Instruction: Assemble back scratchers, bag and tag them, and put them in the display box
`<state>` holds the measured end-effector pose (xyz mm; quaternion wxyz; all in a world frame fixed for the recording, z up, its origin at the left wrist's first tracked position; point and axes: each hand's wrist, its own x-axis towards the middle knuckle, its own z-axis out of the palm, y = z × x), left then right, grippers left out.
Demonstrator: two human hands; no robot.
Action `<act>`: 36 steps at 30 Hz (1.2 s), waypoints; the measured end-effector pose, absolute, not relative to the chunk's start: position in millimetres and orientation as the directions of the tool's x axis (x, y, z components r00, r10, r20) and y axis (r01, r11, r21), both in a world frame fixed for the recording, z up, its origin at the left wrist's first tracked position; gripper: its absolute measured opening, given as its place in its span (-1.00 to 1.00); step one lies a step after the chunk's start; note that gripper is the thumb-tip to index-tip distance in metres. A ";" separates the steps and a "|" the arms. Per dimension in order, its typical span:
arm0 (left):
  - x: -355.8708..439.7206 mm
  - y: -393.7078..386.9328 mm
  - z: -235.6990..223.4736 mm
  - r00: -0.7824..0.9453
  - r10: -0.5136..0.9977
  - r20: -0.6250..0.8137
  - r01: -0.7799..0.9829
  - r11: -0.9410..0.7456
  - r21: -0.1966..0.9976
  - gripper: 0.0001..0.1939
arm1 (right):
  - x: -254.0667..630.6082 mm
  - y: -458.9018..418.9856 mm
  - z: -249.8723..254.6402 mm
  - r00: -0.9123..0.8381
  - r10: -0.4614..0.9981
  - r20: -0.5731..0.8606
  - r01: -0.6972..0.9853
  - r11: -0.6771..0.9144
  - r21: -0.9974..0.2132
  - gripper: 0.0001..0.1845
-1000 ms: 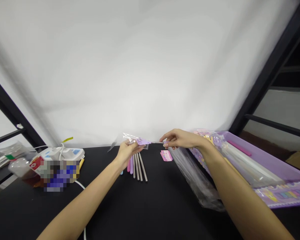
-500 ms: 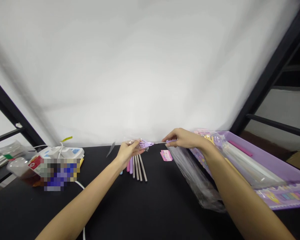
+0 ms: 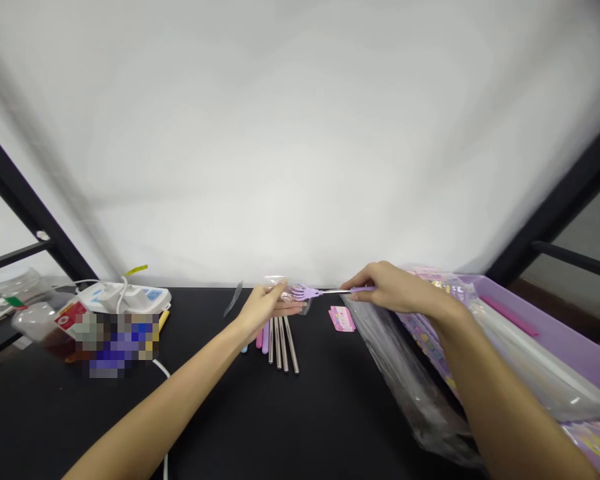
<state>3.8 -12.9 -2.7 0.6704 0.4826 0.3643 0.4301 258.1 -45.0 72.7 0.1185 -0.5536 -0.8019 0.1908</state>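
White pwr strip on blk table, purple tray far right.

Fork just behind metal rods

fork: lilac head, silver shank | card: pink, patterned | tray: lilac | tabletop: black

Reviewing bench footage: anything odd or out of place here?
Two things: a crumpled clear plastic bag lies loose on the black tabletop beside the purple plastic tray, looking like discarded packaging. A small grey translucent scrap also sits apart near the table's back edge.
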 end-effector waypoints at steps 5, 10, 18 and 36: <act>2.8 -9.5 -4.0 0.298 0.951 -0.083 -0.179 0.141 0.974 -0.57 | 255.7 -48.2 75.1 -0.406 0.911 -0.069 0.826 0.333 -0.455 -0.70; 4.5 -13.3 0.6 0.352 0.929 -0.112 -0.106 0.159 0.982 -0.58 | 252.6 -48.9 74.3 -0.374 0.927 0.012 0.849 0.348 -0.397 -0.67; 6.8 -15.2 0.6 0.250 0.961 -0.119 -0.163 0.162 0.973 -0.51 | 254.2 -51.7 74.0 -0.364 0.932 0.000 0.860 0.336 -0.385 -0.65; 7.0 -16.4 3.9 0.359 0.925 -0.124 -0.187 0.202 0.961 -0.57 | 244.2 -50.8 74.4 -0.363 0.924 0.119 0.863 0.382 -0.330 -0.70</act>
